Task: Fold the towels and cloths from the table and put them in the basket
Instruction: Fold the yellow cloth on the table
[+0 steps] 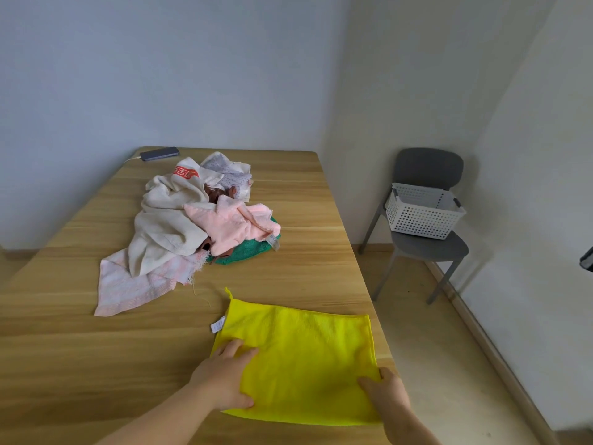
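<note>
Green cloth: mostly buried under pink towel, only its rim showing. Brown cloth: glimpsed in scraps between cream towel and the pink one. Red print on cream towel: creased, unreadable. Label on yellow cloth: too small to read. Yellow cloth's near right corner: covered by right hand, pinch or mere press undeterminable. Both forearms: cut off by the bottom edge. Basket: floor concealed behind its near wall. Dark object: cropped by the right edge, unidentifiable. Table: left and near sides run out of frame.
</note>
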